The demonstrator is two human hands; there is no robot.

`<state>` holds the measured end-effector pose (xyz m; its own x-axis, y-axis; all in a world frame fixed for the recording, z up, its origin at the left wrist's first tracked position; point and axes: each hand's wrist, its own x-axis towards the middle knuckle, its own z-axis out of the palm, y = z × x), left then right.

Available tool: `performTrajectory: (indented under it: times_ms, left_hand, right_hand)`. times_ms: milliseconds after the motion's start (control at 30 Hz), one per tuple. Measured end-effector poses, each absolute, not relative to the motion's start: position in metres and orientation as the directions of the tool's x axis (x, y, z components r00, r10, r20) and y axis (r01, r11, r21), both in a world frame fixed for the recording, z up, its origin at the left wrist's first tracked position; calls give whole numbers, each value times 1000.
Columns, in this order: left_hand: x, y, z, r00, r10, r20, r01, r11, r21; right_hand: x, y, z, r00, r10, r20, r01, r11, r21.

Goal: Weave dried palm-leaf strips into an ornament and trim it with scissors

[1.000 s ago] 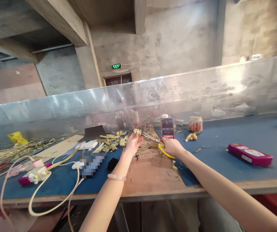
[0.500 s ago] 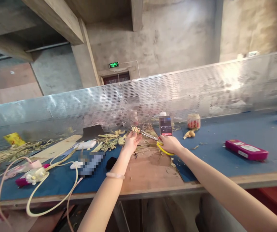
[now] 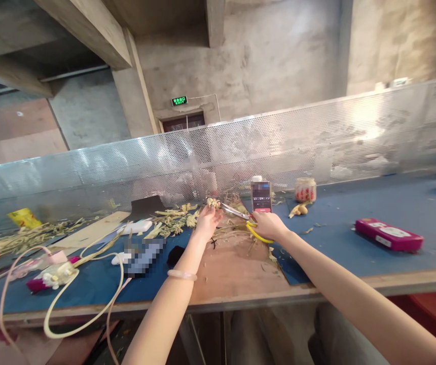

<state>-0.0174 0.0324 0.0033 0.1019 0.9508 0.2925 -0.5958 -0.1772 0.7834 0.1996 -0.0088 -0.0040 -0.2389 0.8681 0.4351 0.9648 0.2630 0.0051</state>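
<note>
Pinched in the fingertips of my left hand point(image 3: 208, 221) is a small clump of pale dried plant point(image 3: 213, 203). A light bangle rings that wrist. My right hand point(image 3: 268, 226) grips a pair of scissors point(image 3: 237, 211) by the yellow handles, and the metal blades point left toward the clump. The tips lie close beside it; whether they touch it I cannot tell. Beneath both hands is a brown board point(image 3: 237, 268) strewn with dry stems. Just behind my right hand, a phone point(image 3: 261, 195) stands upright, showing a running timer.
Dried plants point(image 3: 176, 221) lie heaped to the left, near a power strip point(image 3: 58, 275) with looping cables. To the right are a glass jar point(image 3: 305, 190), a tan root-like piece point(image 3: 298, 210) and a magenta box point(image 3: 389, 234). A perforated metal screen point(image 3: 317, 137) runs along the back.
Both hands keep nearly the same position around the clump and scissors. The view has shifted very slightly.
</note>
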Motion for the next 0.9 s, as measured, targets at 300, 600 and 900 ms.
performTrajectory:
  times_ms: [300, 600, 900]
  left_hand:
    - [-18, 33, 3, 86, 953, 290, -595, -185, 782]
    - [-17, 35, 3, 28, 958, 287, -586, -216, 781]
    - [-18, 36, 2, 6, 958, 287, -603, -225, 765]
  right_hand:
    - [200, -8, -4, -238, 863, 447, 965, 260, 12]
    - [199, -11, -4, -219, 866, 450, 965, 260, -30]
    - [201, -10, -4, -131, 804, 581, 967, 234, -106]
